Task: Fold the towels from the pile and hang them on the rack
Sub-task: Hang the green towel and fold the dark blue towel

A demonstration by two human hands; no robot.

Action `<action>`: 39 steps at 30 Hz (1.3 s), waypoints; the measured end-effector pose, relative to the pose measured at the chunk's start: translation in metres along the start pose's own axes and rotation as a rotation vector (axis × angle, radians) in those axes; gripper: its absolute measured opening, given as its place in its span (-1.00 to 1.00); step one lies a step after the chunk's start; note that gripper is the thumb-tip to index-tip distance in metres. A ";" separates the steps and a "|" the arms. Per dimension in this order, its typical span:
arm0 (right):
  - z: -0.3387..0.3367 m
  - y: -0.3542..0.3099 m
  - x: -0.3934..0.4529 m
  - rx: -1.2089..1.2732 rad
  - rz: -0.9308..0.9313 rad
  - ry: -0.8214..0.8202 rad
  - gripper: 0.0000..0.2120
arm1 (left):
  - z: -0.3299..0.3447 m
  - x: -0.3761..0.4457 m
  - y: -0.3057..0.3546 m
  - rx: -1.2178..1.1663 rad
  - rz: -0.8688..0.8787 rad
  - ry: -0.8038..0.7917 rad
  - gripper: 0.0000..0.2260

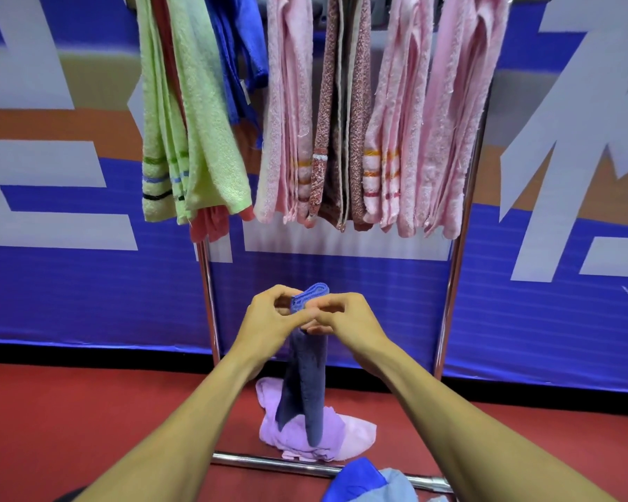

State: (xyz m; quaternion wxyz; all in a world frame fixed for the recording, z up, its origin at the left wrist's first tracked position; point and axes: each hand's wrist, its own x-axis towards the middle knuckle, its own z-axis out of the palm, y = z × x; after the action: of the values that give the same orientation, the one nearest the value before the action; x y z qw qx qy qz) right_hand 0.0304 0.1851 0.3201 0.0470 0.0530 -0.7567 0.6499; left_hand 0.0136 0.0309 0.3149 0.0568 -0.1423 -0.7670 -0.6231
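Towel (305,385) hangs below both hands' grip

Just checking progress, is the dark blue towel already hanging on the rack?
No, the dark blue towel hangs from both hands, left hand and right hand, below the rack's hung towels.

Dark blue towel (303,385), striped green towel (193,139), pink towels (435,139), lilac towel (305,434), red floor (87,422)

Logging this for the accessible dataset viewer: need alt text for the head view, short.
Both hands, left hand and right hand, pinch the top edge of a dark blue towel hanging lengthwise in front of a metal rack. The rack holds green, blue, pink and speckled red folded towels; a lilac towel lies on the red floor below.
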 end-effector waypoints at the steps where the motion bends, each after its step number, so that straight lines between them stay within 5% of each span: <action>1: 0.000 0.000 0.000 0.007 0.012 -0.001 -0.81 | 0.000 0.001 -0.001 0.022 0.001 0.004 -0.79; 6: -0.008 0.007 0.007 -0.253 -0.032 0.240 -0.74 | -0.005 0.007 -0.007 0.076 0.029 0.080 -0.79; 8: -0.017 0.009 0.009 -0.307 -0.033 0.154 -0.59 | -0.006 0.006 -0.004 0.047 0.035 0.016 -0.79; 10: -0.021 0.009 0.010 -0.292 -0.045 0.022 -0.73 | -0.006 0.005 -0.003 0.025 0.043 -0.017 -0.79; 12: -0.020 0.005 0.009 -0.318 -0.105 0.051 -0.87 | -0.008 0.008 -0.005 0.017 0.064 0.054 -0.79; 15: -0.016 0.002 0.010 -0.379 -0.156 0.135 -0.79 | -0.006 0.009 -0.005 0.001 0.062 0.097 -0.83; 20: -0.016 0.009 0.011 -0.183 -0.124 0.108 -0.79 | -0.005 0.006 -0.012 0.028 -0.006 -0.123 -0.66; 27: -0.020 0.021 0.005 -0.210 0.074 -0.177 -0.87 | -0.010 0.012 -0.005 -0.132 -0.024 0.196 -0.77; 33: -0.017 0.019 0.012 -0.385 -0.055 -0.043 -0.89 | -0.016 0.012 -0.013 0.141 -0.200 0.355 -0.62; 39: -0.014 0.016 0.006 -0.492 -0.136 -0.125 -0.93 | -0.001 0.003 -0.010 0.564 0.205 0.097 -0.74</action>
State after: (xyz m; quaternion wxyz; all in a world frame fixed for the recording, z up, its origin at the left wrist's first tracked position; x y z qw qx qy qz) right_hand 0.0224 0.2009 0.3075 0.0555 0.1308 -0.8882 0.4370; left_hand 0.0081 0.0283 0.3068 0.1933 -0.1679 -0.8879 -0.3823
